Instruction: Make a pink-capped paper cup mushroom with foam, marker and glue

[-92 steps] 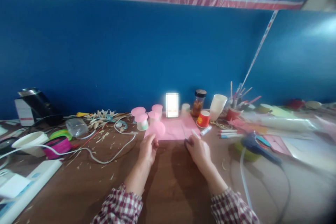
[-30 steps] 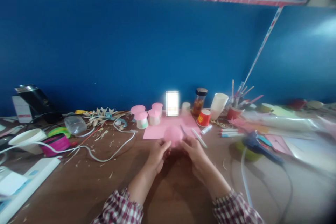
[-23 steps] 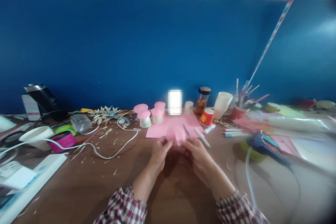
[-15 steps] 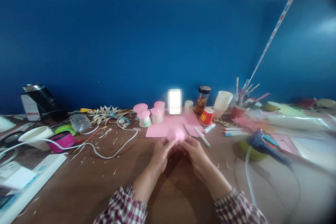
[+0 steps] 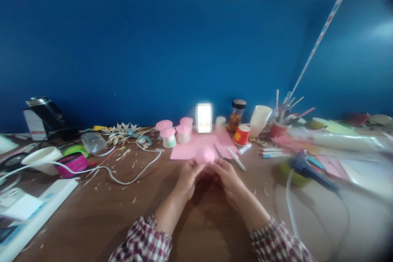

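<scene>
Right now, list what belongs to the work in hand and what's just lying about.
Likely in the work:
pink piece, held by left hand and right hand
pink sheet
pink-topped cups

Probably just lying about:
black flask
power strip
black-lidded jar

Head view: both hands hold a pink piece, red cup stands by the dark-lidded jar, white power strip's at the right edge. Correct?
One error: the white power strip is at the left edge, as the head view shows. The rest holds: left hand and right hand hold the pink piece, and the red cup stands by the dark-lidded jar.
</scene>
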Demonstrator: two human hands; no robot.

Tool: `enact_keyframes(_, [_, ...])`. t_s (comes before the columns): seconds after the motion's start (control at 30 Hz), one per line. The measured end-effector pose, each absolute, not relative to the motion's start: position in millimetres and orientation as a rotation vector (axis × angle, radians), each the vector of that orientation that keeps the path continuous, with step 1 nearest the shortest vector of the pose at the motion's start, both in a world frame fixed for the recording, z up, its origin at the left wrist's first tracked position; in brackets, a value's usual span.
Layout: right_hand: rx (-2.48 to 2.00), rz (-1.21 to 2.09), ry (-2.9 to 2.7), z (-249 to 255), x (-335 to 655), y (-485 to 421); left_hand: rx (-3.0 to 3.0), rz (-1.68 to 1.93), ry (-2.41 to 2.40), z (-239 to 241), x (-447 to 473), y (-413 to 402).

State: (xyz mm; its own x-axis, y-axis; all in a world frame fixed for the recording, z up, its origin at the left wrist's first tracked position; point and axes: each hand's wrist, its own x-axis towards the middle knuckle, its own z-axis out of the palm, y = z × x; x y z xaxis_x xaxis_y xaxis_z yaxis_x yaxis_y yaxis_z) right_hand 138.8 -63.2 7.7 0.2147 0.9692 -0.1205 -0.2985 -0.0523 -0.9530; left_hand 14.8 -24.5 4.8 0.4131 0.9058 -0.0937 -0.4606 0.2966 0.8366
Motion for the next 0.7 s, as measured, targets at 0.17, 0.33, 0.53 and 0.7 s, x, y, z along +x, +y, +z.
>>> enact_keyframes(0.17, [-1.211,1.230,-0.857,10.7,137.8,-65.9,0.836,0.995,0.636,7.5,14.8,-25.1])
enact_keyframes(0.33, [-1.233,1.216,-0.907,8.9,138.5,-65.8,0.849,0.996,0.633,6.3,15.6,-25.0])
enact_keyframes(0.53, [-1.179,1.239,-0.857,6.2,139.3,-64.6,0.841,0.967,0.638,9.2,15.0,-26.5])
enact_keyframes(0.7, [-1.127,1.318,-0.725,6.4,139.7,-63.8,0.766,0.964,0.703,7.7,12.7,-24.5])
